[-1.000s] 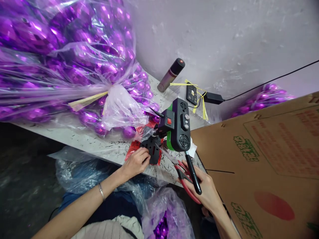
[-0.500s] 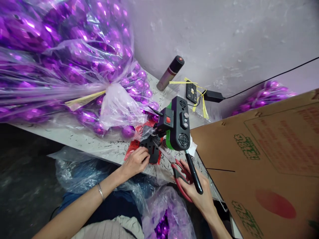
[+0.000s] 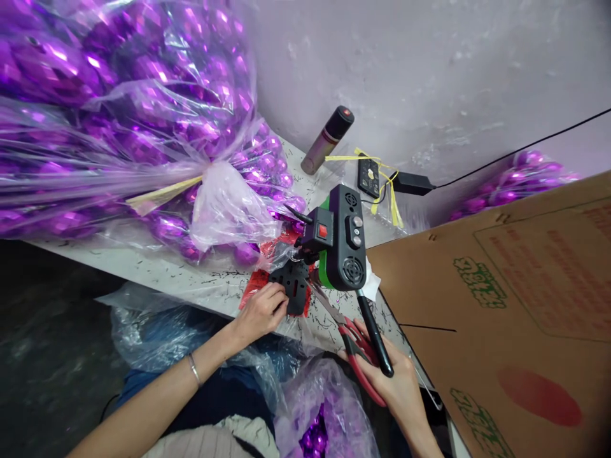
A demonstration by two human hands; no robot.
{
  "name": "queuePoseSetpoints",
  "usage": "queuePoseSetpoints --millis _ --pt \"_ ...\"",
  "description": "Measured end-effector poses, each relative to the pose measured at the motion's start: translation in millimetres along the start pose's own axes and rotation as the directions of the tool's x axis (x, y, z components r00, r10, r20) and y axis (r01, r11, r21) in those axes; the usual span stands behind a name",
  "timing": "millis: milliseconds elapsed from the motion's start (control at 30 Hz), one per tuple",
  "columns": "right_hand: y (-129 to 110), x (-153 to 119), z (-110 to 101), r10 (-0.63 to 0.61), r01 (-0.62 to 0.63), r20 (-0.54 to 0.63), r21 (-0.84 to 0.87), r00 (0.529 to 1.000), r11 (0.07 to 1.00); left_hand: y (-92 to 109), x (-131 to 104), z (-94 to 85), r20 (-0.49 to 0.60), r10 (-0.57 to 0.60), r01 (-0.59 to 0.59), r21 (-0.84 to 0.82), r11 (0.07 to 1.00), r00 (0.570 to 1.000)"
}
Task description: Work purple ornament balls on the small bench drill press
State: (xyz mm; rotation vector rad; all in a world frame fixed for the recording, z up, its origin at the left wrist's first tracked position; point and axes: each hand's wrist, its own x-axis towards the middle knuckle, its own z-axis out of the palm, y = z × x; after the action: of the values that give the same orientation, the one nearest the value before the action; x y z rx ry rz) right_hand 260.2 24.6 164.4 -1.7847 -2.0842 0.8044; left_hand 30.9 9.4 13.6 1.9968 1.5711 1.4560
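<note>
My left hand (image 3: 264,308) is closed, its fingertips pressed together at the edge of a black slotted plate (image 3: 296,298). What it pinches, if anything, is too small to make out. The plate belongs to a small black and green machine (image 3: 347,235) with a red switch and a black lever handle (image 3: 375,337). My right hand (image 3: 389,375) grips red-handled scissors (image 3: 359,356), partly behind the lever. The blades point up and left toward the plate, slightly apart from my left fingers. Red material (image 3: 252,287) lies under the plate.
Clear bags of shiny purple balls (image 3: 157,127) cover the left of the white table (image 3: 167,270). A dark-capped bottle (image 3: 328,140), yellow ties (image 3: 394,207) and a black adapter (image 3: 411,184) lie behind the machine. A cardboard box (image 3: 506,305) stands at right. An open bag (image 3: 329,407) rests below.
My right hand has drawn the scissors down and to the right, so more of the blades shows. My left hand stays at the plate.
</note>
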Motion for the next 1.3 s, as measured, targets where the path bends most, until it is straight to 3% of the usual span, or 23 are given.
queuePoseSetpoints --millis 400,533,733,867,1100,1300 --pt "8.7 -4.7 13.2 0.02 -0.018 -0.068 0.029 0.997 0.999 1.2 1.0 -1.3 0.004 0.002 -0.002 -0.003 1.0 1.0" --pt "10.2 -2.0 18.2 -0.011 0.012 -0.034 0.031 0.999 0.999 1.5 2.0 -2.4 0.004 -0.007 0.007 0.006 1.0 1.0" --pt "3.9 -1.7 9.0 -0.005 0.006 -0.072 0.015 0.997 1.0 1.6 1.1 -0.8 -0.007 -0.006 0.006 0.003 1.0 1.0" --pt "-0.8 4.0 10.8 -0.041 0.042 -0.029 0.023 0.999 0.999 1.4 0.7 -0.6 -0.008 -0.007 0.007 0.004 1.0 1.0" --pt "9.9 -3.4 7.8 -0.022 0.022 -0.068 -0.005 0.997 1.0 2.1 1.2 0.3 -0.013 -0.011 0.011 0.0 1.0 1.0" --pt "14.5 -2.9 17.5 -0.038 0.039 -0.049 0.032 0.998 0.999 1.5 1.2 -0.5 -0.006 -0.009 0.009 -0.004 1.0 1.0"
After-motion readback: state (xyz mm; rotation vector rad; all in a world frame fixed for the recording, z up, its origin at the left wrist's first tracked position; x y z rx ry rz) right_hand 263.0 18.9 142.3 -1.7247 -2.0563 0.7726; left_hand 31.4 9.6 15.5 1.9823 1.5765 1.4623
